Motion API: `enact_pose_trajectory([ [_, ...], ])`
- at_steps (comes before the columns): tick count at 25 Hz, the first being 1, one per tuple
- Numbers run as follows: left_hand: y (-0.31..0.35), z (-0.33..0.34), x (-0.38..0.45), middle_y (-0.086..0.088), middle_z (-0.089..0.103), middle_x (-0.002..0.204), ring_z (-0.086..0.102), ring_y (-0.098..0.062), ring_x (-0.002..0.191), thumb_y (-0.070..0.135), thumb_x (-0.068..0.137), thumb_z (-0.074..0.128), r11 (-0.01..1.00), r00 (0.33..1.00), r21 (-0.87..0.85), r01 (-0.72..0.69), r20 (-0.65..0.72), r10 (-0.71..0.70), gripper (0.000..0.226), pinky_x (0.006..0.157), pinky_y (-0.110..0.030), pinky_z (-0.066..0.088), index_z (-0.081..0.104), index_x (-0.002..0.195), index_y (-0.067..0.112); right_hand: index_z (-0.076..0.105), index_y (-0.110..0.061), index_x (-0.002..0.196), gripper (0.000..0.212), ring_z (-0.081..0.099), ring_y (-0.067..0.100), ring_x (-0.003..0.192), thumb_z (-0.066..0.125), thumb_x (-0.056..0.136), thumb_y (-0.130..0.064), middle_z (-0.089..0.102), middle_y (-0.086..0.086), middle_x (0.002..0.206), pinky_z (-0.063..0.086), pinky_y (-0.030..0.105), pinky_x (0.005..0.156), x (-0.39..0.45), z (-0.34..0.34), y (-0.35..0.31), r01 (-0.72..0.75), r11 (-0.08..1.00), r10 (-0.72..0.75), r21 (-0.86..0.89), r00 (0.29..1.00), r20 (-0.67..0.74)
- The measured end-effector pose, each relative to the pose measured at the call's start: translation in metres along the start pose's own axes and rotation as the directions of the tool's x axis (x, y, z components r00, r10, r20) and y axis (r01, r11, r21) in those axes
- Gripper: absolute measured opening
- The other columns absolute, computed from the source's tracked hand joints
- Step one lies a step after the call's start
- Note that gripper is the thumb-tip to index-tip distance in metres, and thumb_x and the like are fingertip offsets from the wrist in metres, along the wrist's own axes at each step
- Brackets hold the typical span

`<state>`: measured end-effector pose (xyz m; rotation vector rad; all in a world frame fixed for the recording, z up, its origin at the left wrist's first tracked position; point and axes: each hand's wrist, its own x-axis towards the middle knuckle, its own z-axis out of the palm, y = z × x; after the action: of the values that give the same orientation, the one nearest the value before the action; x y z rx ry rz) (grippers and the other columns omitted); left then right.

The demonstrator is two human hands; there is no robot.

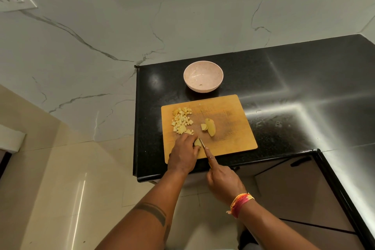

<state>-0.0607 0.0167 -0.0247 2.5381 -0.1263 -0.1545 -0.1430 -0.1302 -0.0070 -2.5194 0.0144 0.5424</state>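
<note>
A wooden cutting board (229, 142) lies on the black counter. My left hand (183, 153) holds a small potato piece (196, 143) down at the board's near left part. My right hand (223, 181) grips a knife (205, 151) by its handle, and the blade tip rests against that piece. A pile of several diced potato cubes (182, 121) lies at the board's left side. Two larger potato slices (209, 127) sit near the board's middle.
An empty pale pink bowl (203, 76) stands on the black counter (294, 79) just behind the board. The counter's left edge drops to a tiled floor (60, 189). Cabinet doors (300, 193) sit below at the right. A marble wall (101, 26) is behind.
</note>
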Motion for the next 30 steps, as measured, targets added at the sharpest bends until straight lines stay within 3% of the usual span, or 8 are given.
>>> enact_pose_trajectory([
  [10, 0.001, 0.001, 0.005, 0.004, 0.057, 0.121, 0.054, -0.013, 0.114, 0.021, 0.098, 0.065, 0.993, 0.994, -0.056, 0.100, -0.030, -0.102, 0.029, 0.097, -0.027, 0.048, 0.067, 0.127, 0.021, -0.007, -0.036, 0.162, 0.077, 0.055, 0.016, 0.060, 0.039, 0.101, -0.025, 0.058, -0.001, 0.073, 0.037, 0.033, 0.050, 0.005, -0.002, -0.014, -0.007, 0.999, 0.007, -0.050, 1.000, 0.005],
  [16, 0.002, 0.004, 0.004, 0.003, 0.061, 0.116, 0.055, -0.013, 0.111, 0.020, 0.097, 0.067, 0.990, 0.990, -0.075, 0.123, -0.058, -0.128, 0.027, 0.095, -0.027, 0.048, 0.070, 0.123, 0.019, -0.012, -0.036, 0.161, 0.080, 0.057, 0.018, 0.060, 0.038, 0.100, -0.025, 0.059, 0.001, 0.072, 0.054, 0.041, 0.061, 0.012, 0.002, -0.011, -0.005, 0.995, 0.009, -0.100, 0.999, 0.038],
  [23, 0.005, 0.003, 0.005, 0.003, 0.062, 0.117, 0.056, -0.014, 0.113, 0.021, 0.096, 0.068, 0.985, 0.986, -0.080, 0.156, -0.048, -0.160, 0.028, 0.096, -0.029, 0.048, 0.071, 0.124, 0.018, -0.018, -0.030, 0.160, 0.084, 0.052, 0.016, 0.054, 0.038, 0.099, -0.021, 0.060, -0.001, 0.071, 0.036, 0.030, 0.046, -0.021, 0.008, -0.004, -0.003, 0.991, 0.009, -0.136, 0.999, 0.046],
  [26, 0.005, 0.002, 0.003, 0.003, 0.063, 0.114, 0.057, -0.014, 0.109, 0.021, 0.096, 0.069, 0.987, 0.986, -0.070, 0.148, -0.073, -0.153, 0.024, 0.089, -0.024, 0.045, 0.072, 0.120, 0.018, -0.018, -0.031, 0.161, 0.084, 0.050, 0.013, 0.053, 0.038, 0.099, -0.021, 0.060, -0.003, 0.070, 0.032, 0.027, 0.045, -0.028, 0.007, -0.003, -0.020, 0.992, 0.026, -0.124, 0.999, 0.045],
  [30, 0.007, 0.001, 0.000, 0.004, 0.062, 0.112, 0.058, -0.013, 0.105, 0.021, 0.097, 0.068, 0.987, 0.984, -0.062, 0.150, -0.084, -0.155, 0.024, 0.086, -0.022, 0.045, 0.072, 0.121, 0.020, -0.017, -0.035, 0.160, 0.085, 0.055, 0.015, 0.055, 0.039, 0.097, -0.021, 0.059, -0.004, 0.068, 0.040, 0.030, 0.048, -0.025, 0.004, -0.005, -0.018, 0.997, 0.020, -0.072, 1.000, 0.021],
])
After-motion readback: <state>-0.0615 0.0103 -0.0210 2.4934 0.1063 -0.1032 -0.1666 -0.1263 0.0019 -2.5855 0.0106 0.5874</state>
